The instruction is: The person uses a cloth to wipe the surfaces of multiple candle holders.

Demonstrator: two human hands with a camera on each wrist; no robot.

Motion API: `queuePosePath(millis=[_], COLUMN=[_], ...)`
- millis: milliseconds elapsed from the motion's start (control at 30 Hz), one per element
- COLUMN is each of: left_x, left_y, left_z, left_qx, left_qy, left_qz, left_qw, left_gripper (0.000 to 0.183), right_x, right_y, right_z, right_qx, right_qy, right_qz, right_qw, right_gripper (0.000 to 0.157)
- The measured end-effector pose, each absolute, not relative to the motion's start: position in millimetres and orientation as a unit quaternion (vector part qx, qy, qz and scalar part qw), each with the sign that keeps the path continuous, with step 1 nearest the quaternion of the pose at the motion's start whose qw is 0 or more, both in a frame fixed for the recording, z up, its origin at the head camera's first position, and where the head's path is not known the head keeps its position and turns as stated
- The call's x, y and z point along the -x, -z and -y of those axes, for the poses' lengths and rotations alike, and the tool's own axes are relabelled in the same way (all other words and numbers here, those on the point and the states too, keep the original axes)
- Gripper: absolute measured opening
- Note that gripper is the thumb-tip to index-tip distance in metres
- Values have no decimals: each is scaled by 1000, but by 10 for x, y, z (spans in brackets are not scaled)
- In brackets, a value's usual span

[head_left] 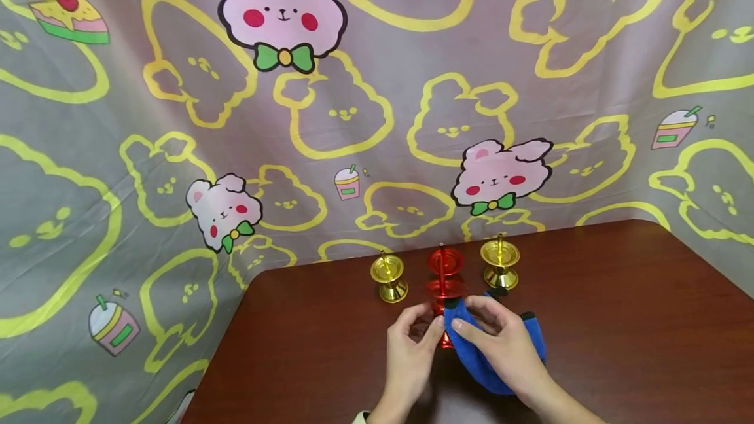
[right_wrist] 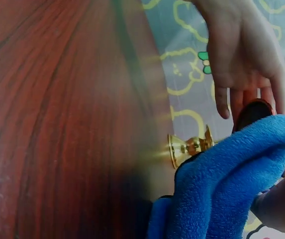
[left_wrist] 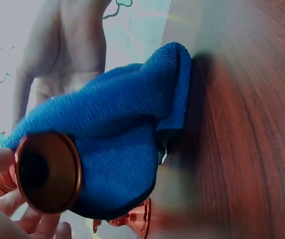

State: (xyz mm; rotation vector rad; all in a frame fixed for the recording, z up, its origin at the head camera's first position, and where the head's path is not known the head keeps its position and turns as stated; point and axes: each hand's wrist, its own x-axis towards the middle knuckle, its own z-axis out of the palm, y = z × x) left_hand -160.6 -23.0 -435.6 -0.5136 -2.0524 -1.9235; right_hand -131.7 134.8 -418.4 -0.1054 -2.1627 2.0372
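A shiny red candle holder (head_left: 445, 289) with a thin spike is lifted in front of me, and my left hand (head_left: 406, 349) grips it by its stem. Its hollow round base (left_wrist: 57, 174) faces the left wrist camera. My right hand (head_left: 509, 342) pinches a fluffy blue cloth (head_left: 480, 365) with dark edging and holds it against the holder's side. The rest of the cloth (right_wrist: 217, 179) hangs folded below the right hand. Part of the holder is hidden by the cloth and fingers.
Behind the hands, a second red candle holder (head_left: 446, 259) stands between a gold candle holder (head_left: 389, 273) on the left and another gold holder (head_left: 501, 264) on the right. They stand near the far edge of the brown wooden table (head_left: 283, 345), before a patterned curtain (head_left: 400, 110).
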Motion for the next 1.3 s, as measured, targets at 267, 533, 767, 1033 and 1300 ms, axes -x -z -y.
queuePosePath(millis=[267, 533, 767, 1033, 1300], left_x=[1579, 1587, 1604, 1586, 1573], left_y=[4364, 4388, 4403, 4383, 4425], left_z=[240, 260, 285, 299, 284], left_qx=[189, 213, 227, 239, 242], left_qy=[673, 671, 653, 656, 656], left_qz=[707, 704, 718, 715, 715], left_qw=[108, 93, 80, 42, 18], left_gripper=[20, 21, 20, 25, 26], right_x=[1291, 1293, 1297, 1292, 1371], right_y=[4239, 4256, 4260, 4259, 4284], right_z=[-1252, -1213, -1244, -1307, -1308], right_qx=[73, 87, 57, 38, 69], right_qy=[-659, -680, -692, -712, -759], right_qz=[735, 705, 703, 698, 646], right_qw=[142, 180, 154, 73, -45], right_gripper=[44, 36, 31, 35, 57])
